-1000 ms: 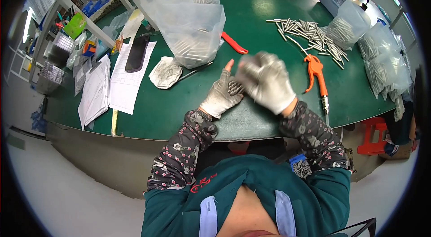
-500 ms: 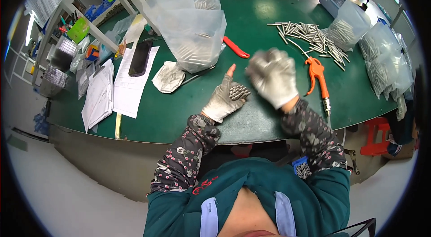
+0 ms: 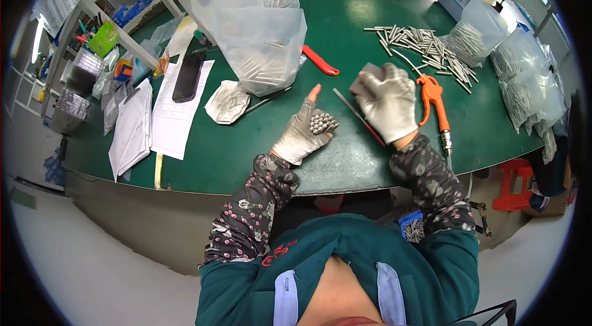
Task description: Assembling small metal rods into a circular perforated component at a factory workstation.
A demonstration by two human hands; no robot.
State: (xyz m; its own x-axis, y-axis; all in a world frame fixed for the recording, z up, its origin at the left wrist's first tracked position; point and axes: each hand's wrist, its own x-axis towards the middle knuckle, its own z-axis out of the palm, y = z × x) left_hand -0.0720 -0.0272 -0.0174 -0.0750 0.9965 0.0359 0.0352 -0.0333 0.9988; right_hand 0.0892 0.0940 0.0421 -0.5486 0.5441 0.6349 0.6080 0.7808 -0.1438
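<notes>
My left hand (image 3: 303, 135), in a worn grey-white glove with the thumb bare and raised, is closed around a bundle of short metal pins (image 3: 322, 123), their round ends facing right. To its right, my gloved right hand (image 3: 390, 103) is curled over the table. A dark grey-brown shape shows at its fingertips; I cannot tell whether it is a held piece or soiled glove. Beside that hand's left edge is a thin, straight tool (image 3: 351, 107) with a grey blade and a red lower part. Its lower end meets the glove, and whether the hand touches it is unclear.
Loose metal pins (image 3: 425, 48) lie heaped beyond my right hand, near an orange air blow gun (image 3: 436, 104). Bags of pins (image 3: 262, 70) stand at centre-left, with more bags (image 3: 530, 79) at right. A red handle (image 3: 320, 61), a crumpled cloth (image 3: 227, 103), a phone (image 3: 189, 77) and papers (image 3: 179, 119) lie about.
My right hand, blurred before, has moved slightly right and is sharper. The thin tool has come into sight beside it. My left hand still holds the pins.
</notes>
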